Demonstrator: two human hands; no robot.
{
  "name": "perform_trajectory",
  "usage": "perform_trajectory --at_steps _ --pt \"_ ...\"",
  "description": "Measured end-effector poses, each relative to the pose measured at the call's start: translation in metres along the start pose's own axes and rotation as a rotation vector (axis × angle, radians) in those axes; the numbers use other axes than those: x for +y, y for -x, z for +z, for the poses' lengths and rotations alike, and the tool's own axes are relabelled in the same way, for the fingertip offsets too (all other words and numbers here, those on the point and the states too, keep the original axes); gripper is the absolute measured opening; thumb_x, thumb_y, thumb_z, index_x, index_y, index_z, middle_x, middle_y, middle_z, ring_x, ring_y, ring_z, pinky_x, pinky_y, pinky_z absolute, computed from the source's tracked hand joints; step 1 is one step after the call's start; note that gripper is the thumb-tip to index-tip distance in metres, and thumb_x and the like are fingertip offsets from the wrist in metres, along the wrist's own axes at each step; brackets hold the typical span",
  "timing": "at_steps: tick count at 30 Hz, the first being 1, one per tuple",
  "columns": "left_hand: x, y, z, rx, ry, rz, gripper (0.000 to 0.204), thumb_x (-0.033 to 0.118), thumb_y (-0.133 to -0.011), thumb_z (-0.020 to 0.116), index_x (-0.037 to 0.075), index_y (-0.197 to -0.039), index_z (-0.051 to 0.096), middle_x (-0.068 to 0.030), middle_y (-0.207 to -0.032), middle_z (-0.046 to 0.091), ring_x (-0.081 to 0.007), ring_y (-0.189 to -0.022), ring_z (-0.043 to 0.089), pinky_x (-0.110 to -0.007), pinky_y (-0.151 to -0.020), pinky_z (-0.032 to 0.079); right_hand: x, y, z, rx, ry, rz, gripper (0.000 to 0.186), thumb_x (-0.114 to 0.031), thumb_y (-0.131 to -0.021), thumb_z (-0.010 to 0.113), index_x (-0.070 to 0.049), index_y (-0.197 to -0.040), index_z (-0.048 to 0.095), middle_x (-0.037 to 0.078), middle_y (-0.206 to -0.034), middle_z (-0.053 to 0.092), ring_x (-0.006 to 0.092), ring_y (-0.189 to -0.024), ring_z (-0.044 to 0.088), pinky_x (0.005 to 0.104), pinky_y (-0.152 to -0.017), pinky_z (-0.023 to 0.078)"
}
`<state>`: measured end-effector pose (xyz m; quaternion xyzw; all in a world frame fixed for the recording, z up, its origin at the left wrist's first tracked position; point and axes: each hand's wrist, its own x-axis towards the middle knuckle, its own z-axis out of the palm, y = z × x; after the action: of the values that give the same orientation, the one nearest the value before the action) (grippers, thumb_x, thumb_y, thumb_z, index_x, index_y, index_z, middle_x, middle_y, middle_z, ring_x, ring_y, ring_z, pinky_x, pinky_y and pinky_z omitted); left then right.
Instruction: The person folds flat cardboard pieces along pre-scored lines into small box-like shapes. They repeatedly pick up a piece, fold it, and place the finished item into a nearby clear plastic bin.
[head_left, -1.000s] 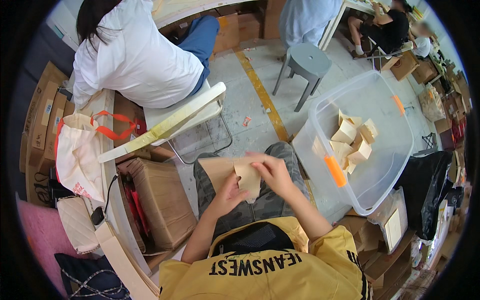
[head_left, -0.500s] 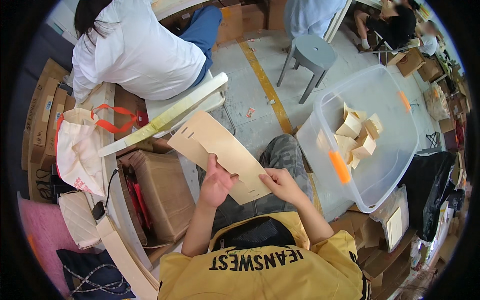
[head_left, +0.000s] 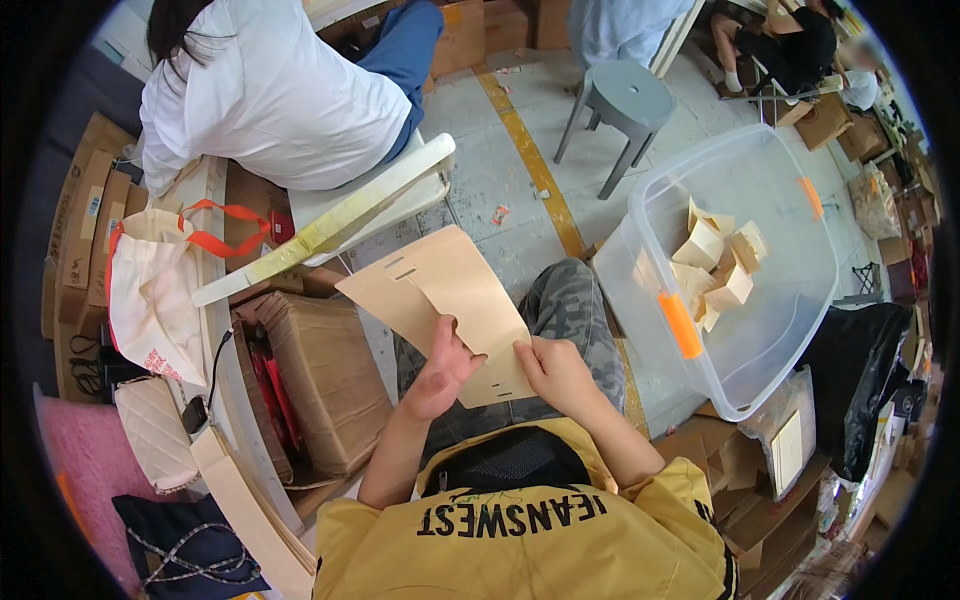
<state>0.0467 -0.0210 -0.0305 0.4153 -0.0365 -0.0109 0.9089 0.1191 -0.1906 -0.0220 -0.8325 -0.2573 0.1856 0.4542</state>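
Observation:
Over my lap is a thin tan card sheet [head_left: 462, 278] with narrow slots near its ends and a cut in its middle. It is bent, and its far corner stands raised. My left hand [head_left: 440, 375] is on the sheet's near left side, palm partly turned up, fingers curled at the cut. At the right edge, my right hand [head_left: 562, 376] pinches the sheet, thumb on top and fingers partly hidden beneath. To my right, a clear plastic bin [head_left: 765, 345] with orange latches holds several folded card pieces [head_left: 735, 285] of the same tan colour.
A cardboard box [head_left: 325, 385] sits at my left beside a table with a cloth bag [head_left: 160, 285] and a quilted pouch [head_left: 160, 435]. A white chair [head_left: 340, 225] carries a seated person in a white shirt. Beyond the bin stands a grey stool [head_left: 628, 100].
The sheet has bent more, its far corner rising and shifting right. My left hand has moved slightly right along with it, while my right hand stays near the right edge.

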Motion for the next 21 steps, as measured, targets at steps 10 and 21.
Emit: perform_trajectory --at_steps 10,21 --pt "-0.006 0.002 -0.009 0.013 0.099 -0.073 0.095 0.056 -0.073 0.056 0.014 -0.142 0.007 -0.0074 -0.146 0.014 -0.0273 -0.134 0.02 -0.044 -0.104 0.024 0.006 -0.013 -0.025 -0.174 -0.321 -0.055 0.058 -0.027 -0.087 0.055 0.005 -0.13 0.033 0.026 -0.111 0.053 0.0309 -0.097 0.058 0.0373 -0.081 0.046" --pt "-0.028 -0.008 0.01 0.222 -0.003 -0.231 0.059 0.038 -0.092 0.039 0.003 -0.138 0.025 -0.0125 -0.143 0.028 -0.0229 -0.131 0.028 -0.035 -0.103 0.028 -0.005 -0.017 0.003 -0.01 0.223 -0.149 0.084 -0.027 -0.074 0.066 0.008 -0.135 0.02 0.03 -0.12 0.045 0.0398 -0.099 0.055 0.0367 -0.081 0.048"
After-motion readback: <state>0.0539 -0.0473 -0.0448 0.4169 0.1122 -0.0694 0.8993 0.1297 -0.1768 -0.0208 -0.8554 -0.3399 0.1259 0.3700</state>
